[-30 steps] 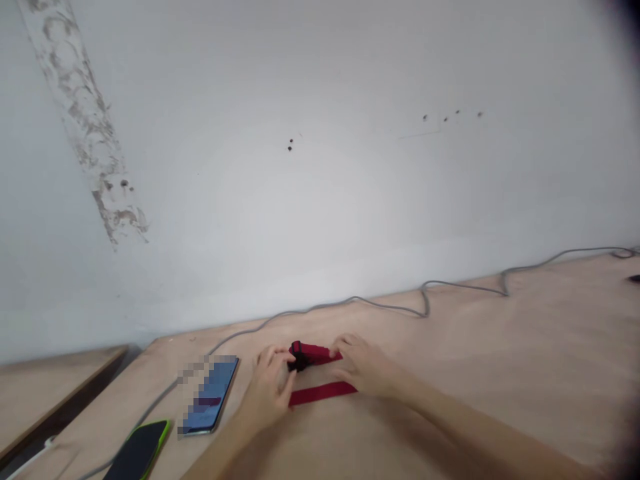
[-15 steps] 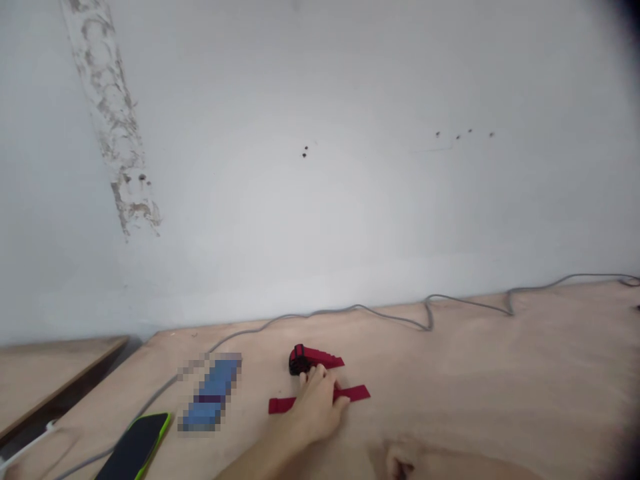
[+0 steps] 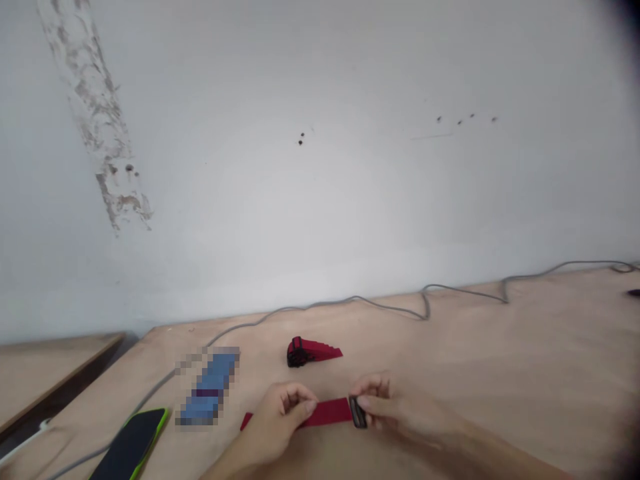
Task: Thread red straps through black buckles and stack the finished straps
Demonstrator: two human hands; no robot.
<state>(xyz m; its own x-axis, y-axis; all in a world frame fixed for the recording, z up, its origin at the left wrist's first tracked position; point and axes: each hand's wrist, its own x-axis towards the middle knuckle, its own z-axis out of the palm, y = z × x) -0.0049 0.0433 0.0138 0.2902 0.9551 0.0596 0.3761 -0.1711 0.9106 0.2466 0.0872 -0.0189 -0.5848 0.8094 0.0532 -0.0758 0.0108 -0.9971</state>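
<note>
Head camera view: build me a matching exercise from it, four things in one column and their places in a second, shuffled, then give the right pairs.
Things:
1. red strap
2. folded red strap
3. grey cable
4. green-edged phone

Places:
A. along the foot of the wall
B. at the table's near left corner
C. between the left hand and the right hand
D. alone on the table, beyond the hands

Pairs: 1-C, 2-D, 3-A, 4-B
</note>
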